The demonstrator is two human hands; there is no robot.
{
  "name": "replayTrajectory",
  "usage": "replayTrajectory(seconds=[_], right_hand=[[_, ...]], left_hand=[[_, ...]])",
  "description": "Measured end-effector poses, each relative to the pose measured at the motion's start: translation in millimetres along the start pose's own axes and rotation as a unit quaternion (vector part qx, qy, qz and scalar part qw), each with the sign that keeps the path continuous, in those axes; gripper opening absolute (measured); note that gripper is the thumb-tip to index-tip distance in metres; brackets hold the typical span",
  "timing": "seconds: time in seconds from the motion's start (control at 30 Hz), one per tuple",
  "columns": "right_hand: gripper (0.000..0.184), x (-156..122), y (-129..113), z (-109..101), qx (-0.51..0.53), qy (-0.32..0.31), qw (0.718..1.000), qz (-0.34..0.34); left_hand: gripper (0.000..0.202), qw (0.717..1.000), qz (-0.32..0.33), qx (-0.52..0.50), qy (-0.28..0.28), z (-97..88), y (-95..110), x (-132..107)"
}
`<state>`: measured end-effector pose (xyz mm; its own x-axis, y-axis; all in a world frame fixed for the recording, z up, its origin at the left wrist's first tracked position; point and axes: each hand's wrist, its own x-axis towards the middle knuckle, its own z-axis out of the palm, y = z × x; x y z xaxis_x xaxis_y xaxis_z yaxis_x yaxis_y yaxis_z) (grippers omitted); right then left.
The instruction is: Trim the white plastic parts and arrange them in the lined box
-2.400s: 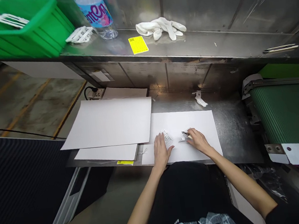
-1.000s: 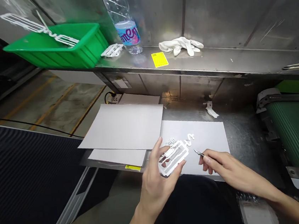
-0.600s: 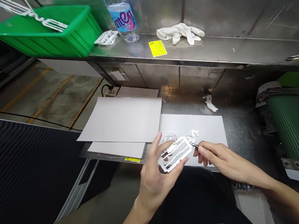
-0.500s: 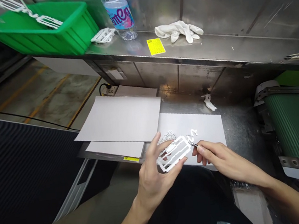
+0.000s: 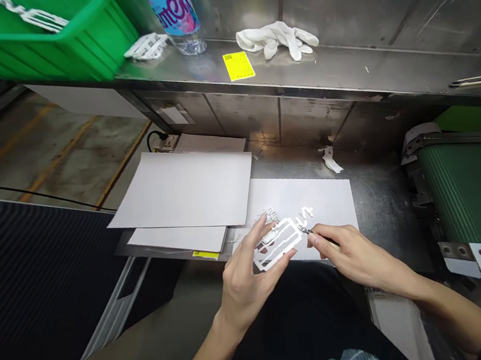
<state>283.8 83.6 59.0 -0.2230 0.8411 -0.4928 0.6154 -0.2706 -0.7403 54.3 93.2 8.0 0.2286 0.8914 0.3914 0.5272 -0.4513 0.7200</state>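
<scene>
Now the tool has come in! A second ago its tip stood clear of the work; now the slim metal-tipped tool (image 5: 310, 232) is right at the end of the white frame (image 5: 282, 240), seemingly touching it, so both hands are busy on one piece. The left hand (image 5: 244, 271) has its fingers pinched along the frame's two long sides, holding it tilted above the white sheet (image 5: 328, 199) on the bench (image 5: 375, 211). The right hand (image 5: 349, 251) grips the tool, fingers closed round its dark handle. Just past the tip, one curly white strip (image 5: 307, 213); whether it is joined to the frame, I can't tell.

And the count: one frame in hand, one tool, one strip, and behind the left fingers some small white pieces (image 5: 267, 214), too bunched to number. At least four white sheets show on the bench. Up on the shelf (image 5: 341, 75): one green bin (image 5: 93, 46), one bottle (image 5: 175, 15), white gloves (image 5: 277, 38), single or pair unclear. Yellow cards: two, one there (image 5: 238, 65), one at the bench's edge (image 5: 205, 254).
</scene>
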Motion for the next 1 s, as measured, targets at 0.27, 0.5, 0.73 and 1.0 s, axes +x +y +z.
replayTrajectory(seconds=[0.27,0.5,0.73,1.0], right_hand=[[0.054,68.9,95.7,33.2,-0.051,0.007,0.999,-0.013],[0.049,103.7,161.4,65.2,-0.077,0.027,0.997,-0.012],[0.046,106.0,185.1,74.6,-0.107,0.113,0.988,-0.017],[0.041,76.1,231.0,79.3,-0.192,0.213,0.958,-0.004]], left_hand=[[0.047,0.99,-0.093,-0.019,-0.105,86.6,-83.6,-32.7],[0.045,0.979,-0.123,0.015,-0.161,142.9,-129.8,-56.1],[0.043,0.978,-0.101,0.077,-0.164,150.7,-142.4,-53.9],[0.076,0.963,-0.135,0.156,-0.173,135.4,-170.2,-42.9]])
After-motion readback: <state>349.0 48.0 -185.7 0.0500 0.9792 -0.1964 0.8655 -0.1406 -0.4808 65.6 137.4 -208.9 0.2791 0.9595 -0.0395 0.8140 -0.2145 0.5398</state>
